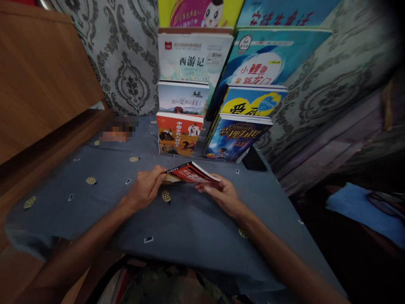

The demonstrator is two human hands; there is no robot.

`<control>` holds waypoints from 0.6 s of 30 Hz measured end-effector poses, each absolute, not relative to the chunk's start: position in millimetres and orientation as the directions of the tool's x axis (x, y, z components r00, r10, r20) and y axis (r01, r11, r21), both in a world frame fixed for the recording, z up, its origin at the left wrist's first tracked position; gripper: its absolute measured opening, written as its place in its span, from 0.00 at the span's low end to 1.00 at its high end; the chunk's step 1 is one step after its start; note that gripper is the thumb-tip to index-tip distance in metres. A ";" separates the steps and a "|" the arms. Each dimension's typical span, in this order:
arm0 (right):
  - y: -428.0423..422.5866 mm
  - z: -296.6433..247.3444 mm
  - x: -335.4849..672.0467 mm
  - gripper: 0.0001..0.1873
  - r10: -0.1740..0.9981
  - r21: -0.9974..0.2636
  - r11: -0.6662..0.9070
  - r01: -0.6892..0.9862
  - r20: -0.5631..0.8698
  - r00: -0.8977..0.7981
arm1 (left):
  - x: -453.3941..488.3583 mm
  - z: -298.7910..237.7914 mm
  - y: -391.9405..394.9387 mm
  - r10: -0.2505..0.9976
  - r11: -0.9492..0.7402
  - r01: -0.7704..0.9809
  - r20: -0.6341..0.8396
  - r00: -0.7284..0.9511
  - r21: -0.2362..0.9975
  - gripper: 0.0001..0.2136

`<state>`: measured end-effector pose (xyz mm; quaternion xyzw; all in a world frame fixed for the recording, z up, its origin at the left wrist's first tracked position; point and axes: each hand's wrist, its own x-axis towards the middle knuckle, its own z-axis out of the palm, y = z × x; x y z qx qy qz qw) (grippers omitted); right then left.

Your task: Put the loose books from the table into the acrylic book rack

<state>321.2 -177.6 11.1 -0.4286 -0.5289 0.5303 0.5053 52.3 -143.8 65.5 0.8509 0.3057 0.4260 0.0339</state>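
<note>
A thin red and black book is held just above the blue-grey tablecloth, tilted with its cover facing up and away. My left hand is closed on its left end, fingers pinching the spine edge. Supporting the book's right side from below is my right hand, its fingers curled around the edge. Both hands sit close together at the middle of the table.
Two stepped rows of books stand at the back: an orange one and a dark blue one in front, taller ones behind. A black object lies beside them. A wooden panel borders the left, patterned curtains hang behind.
</note>
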 end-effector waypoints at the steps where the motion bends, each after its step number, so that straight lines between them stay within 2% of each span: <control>1: -173.3 12.7 314.8 0.26 0.989 -0.992 0.064 -0.104 0.077 -0.123 | 51.8 67.7 -140.9 0.559 -0.805 0.486 0.710 0.429 0.340 0.12; 6: -149.9 10.0 283.1 0.26 0.981 -0.983 0.079 -0.166 0.106 -0.162 | 51.2 80.2 -127.5 0.589 -0.778 0.475 0.741 0.322 0.412 0.13; 10: -133.4 2.5 266.8 0.28 0.974 -0.986 0.135 -0.094 0.150 -0.172 | 53.8 86.7 -114.6 0.639 -0.732 0.477 0.734 0.232 0.486 0.15; 14: -116.7 21.1 267.2 0.27 0.948 -0.949 0.315 0.027 0.313 -0.064 | 61.0 96.2 -92.1 0.622 -0.729 0.444 0.775 0.112 0.521 0.17; 18: -99.8 61.1 277.8 0.18 0.864 -0.856 0.493 0.157 0.502 0.026 | 70.1 112.7 -64.1 0.544 -0.752 0.444 0.839 0.003 0.487 0.19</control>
